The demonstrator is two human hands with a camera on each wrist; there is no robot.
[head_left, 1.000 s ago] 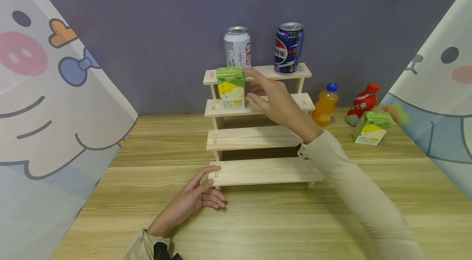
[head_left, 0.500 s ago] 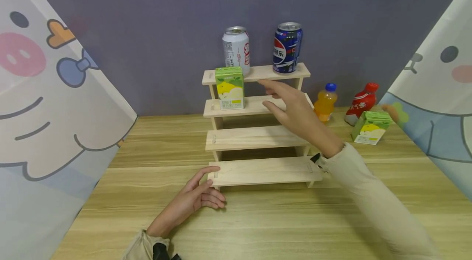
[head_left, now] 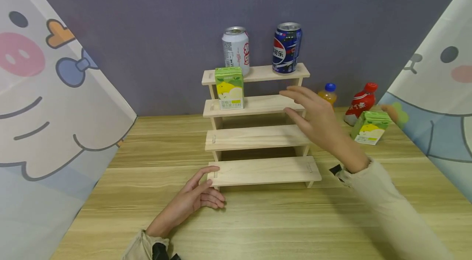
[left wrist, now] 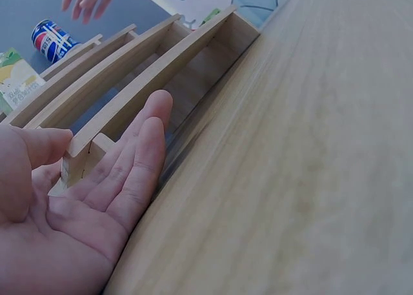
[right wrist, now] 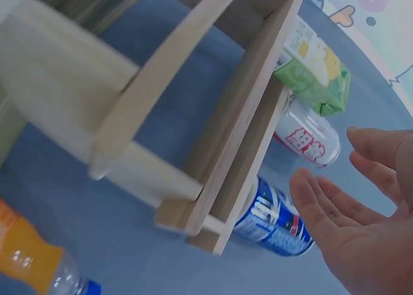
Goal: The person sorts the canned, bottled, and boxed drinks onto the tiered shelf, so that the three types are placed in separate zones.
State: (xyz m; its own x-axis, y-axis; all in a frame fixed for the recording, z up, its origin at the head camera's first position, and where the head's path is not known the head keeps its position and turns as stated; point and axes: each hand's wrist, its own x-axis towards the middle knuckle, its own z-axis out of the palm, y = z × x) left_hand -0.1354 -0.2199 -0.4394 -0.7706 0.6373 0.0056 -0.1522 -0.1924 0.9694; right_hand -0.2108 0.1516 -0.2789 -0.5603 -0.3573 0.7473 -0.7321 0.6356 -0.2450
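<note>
A stepped wooden display rack (head_left: 265, 172) stands on the table. My left hand (head_left: 188, 204) holds the left end of its lowest step between thumb and index finger; the other fingers lie loosely in front, as the left wrist view shows. Right of the upper steps, my right hand (head_left: 317, 120) hovers with relaxed fingers and nothing in them. A green juice box (head_left: 229, 90) stands upright on the second step from the top, at the left. Behind it on the top step is a white can (head_left: 236, 49), with a blue Pepsi can (head_left: 287, 49) to its right.
On the table right of the rack are an orange drink bottle (head_left: 329, 94), partly hidden by my right hand, a red bottle (head_left: 361, 104) and a second green juice box (head_left: 371, 127). A grey-blue wall (head_left: 166, 46) rises behind, with cartoon-printed panels (head_left: 55, 100) at both sides.
My right hand has moved away from the juice box on the rack, to the right and slightly down. The juice box stays on its step. My left hand keeps its place.
</note>
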